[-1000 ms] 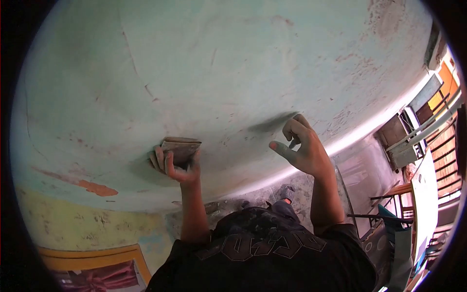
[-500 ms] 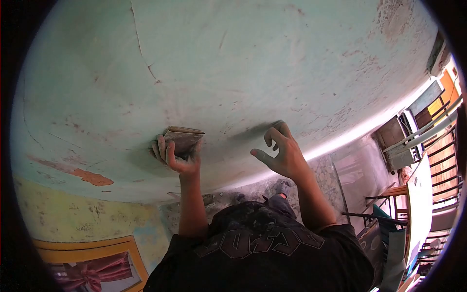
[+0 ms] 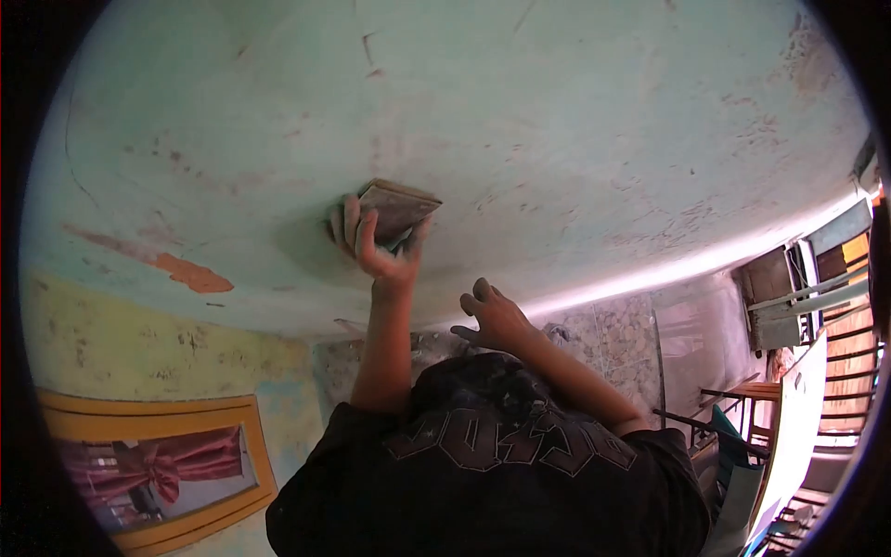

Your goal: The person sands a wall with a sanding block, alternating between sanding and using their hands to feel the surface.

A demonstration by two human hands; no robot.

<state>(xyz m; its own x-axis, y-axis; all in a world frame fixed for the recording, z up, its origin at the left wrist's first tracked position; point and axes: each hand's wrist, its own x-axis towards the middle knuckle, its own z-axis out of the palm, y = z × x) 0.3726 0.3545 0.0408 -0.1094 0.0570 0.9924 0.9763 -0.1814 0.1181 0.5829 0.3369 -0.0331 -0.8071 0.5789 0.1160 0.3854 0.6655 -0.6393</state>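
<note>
My left hand [image 3: 385,249] is wrapped round a flat, dusty, greyish-brown block [image 3: 399,210] and holds it against the pale green wall [image 3: 557,111]. The block's thin upper edge shows; its face toward the wall is hidden. Lower and to the right, my right hand [image 3: 492,316] is in front of my chest, near the base of the wall. Its fingers are loosely bent, with the thumb apart, and nothing shows in them.
An orange-brown bare patch [image 3: 193,274] marks the wall at left. Below it are a yellow wall [image 3: 121,339] and a yellow-framed window [image 3: 264,455] with a red curtain. Chairs, a white board [image 3: 798,418] and railings stand at right.
My left hand and the block have moved up and to the right along the wall. My right hand has dropped down and left, toward my chest. The view has shifted slightly.
</note>
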